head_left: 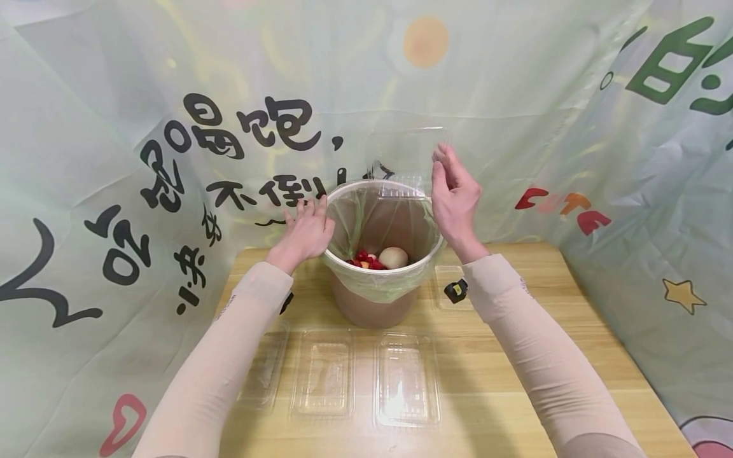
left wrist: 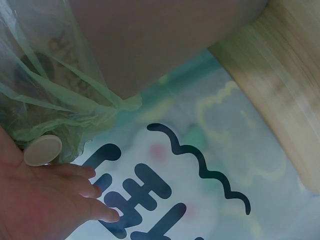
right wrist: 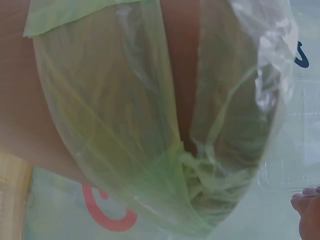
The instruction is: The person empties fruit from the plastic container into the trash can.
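Note:
A brown bin [head_left: 375,305] with a white rim and a pale green bag [head_left: 372,286] folded over it stands on the table. Inside lie small red fruits [head_left: 366,259] and a round beige thing [head_left: 394,257]. My left hand [head_left: 307,230] rests at the bin's left rim, fingers spread; the left wrist view shows that hand [left wrist: 55,200] beside the bag. Over the far right rim, my right hand [head_left: 456,194] pinches the right edge of a clear plastic box [head_left: 406,156], held upright. At the right wrist view's edge, fingertips [right wrist: 306,200] meet this box [right wrist: 290,135].
In front of the bin, several clear plastic trays lie on the wooden table [head_left: 487,381], among them a right one [head_left: 406,381], a middle one [head_left: 324,375] and one [head_left: 266,369] partly behind the left sleeve. Another [head_left: 443,296] lies right of the bin. Printed cloth [head_left: 355,63] surrounds the table.

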{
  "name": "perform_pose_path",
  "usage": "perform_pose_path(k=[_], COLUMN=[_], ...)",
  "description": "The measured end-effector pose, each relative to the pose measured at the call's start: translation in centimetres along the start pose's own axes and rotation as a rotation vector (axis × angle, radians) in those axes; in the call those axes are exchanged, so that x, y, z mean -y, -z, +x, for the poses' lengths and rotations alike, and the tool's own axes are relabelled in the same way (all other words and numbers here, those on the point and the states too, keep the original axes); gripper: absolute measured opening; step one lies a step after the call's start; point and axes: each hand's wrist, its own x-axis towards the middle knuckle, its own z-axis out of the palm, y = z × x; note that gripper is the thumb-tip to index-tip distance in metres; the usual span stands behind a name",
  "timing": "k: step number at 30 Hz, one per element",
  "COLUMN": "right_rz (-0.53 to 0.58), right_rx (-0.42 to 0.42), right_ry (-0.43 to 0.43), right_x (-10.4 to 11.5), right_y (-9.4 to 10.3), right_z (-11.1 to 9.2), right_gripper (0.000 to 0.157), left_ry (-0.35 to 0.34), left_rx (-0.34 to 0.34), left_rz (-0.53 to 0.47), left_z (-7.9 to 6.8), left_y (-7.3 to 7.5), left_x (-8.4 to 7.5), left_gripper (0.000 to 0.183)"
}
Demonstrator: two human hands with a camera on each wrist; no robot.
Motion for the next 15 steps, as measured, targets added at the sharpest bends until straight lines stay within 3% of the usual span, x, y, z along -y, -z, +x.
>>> perform_pose_path(k=[7,15], right_rz=[-0.013,0.010], right_rx=[0.011,-0.001], right_ry=[0.038,-0.047], right_x=[-0.11,0.13], right_y=[0.40,0.78], right_z=[-0.06,0.12], right_gripper=[0.036,0.036], left_ry=[-0.003,-0.003], left_rx=[-0.003,-0.006], left_rz=[0.001,0.005], left_z=[0.03,-0.05], left_y=[-0.07,0.03], left_x=[0.02,0.01], left_gripper=[0.069,0.068])
